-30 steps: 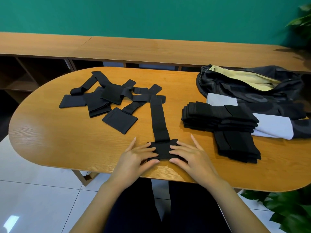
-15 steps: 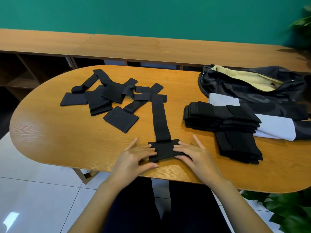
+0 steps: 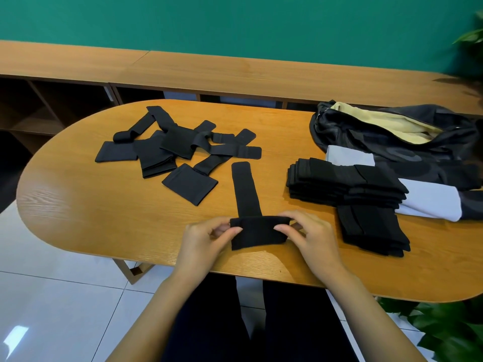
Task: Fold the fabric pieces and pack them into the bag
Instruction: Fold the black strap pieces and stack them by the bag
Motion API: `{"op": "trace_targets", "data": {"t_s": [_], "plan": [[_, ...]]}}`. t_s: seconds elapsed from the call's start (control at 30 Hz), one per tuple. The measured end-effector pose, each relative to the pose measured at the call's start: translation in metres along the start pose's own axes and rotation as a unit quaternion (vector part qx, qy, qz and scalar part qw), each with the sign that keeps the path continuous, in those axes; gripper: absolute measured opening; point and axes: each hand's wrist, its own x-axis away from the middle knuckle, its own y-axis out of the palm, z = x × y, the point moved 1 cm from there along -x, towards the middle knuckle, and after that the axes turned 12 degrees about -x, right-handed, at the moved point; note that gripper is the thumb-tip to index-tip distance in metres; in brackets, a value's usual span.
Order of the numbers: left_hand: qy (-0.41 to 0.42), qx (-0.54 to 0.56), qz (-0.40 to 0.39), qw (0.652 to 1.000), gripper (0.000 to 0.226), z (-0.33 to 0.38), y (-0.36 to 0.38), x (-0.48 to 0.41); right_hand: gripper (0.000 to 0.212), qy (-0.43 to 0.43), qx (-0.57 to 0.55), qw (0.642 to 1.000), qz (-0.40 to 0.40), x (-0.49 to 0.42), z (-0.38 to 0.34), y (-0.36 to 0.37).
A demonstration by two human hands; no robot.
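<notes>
My left hand (image 3: 201, 244) and right hand (image 3: 313, 239) pinch the wide end of the black fabric strap (image 3: 257, 231), which looks light and floppy.

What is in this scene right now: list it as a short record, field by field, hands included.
left hand: pinches the strap piece at the left edge of its wide end
right hand: pinches the same end at its right edge
strap piece: black, narrow strap stretched away across the table
unfolded pile: black pieces, table's far left
folded stacks: two, right of the strap piece
bag: dark, open, pale lining showing, far right
</notes>
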Motion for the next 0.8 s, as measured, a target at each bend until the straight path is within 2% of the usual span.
{"op": "trace_targets", "data": {"t_s": [0.1,0.17,0.37,0.53,0.7,0.8], "plan": [[-0.06,0.004,0.005,0.998,0.027,0.002,0.002,-0.002,0.037,0.013,0.007,1.0,0.015,-0.007,-0.003,0.006],[-0.084,-0.021,0.016,0.996,0.019,-0.002,0.004,-0.004,0.033,0.025,0.025,0.999,0.023,-0.011,-0.003,0.011],[-0.097,-0.176,0.058,0.978,0.01,-0.013,0.008,-0.009,0.026,0.026,0.085,0.996,0.012,-0.024,0.008,0.025],[-0.129,-0.25,0.043,0.959,0.015,-0.015,0.011,-0.011,0.029,0.04,0.122,0.992,-0.018,-0.029,0.018,0.033],[-0.149,-0.277,0.026,0.949,0.03,-0.016,0.012,-0.012,0.037,0.064,0.132,0.989,-0.033,-0.03,0.023,0.038],[-0.106,-0.251,0.007,0.962,0.045,-0.017,0.014,-0.014,0.043,0.04,0.155,0.986,-0.041,-0.029,0.022,0.038]]}}
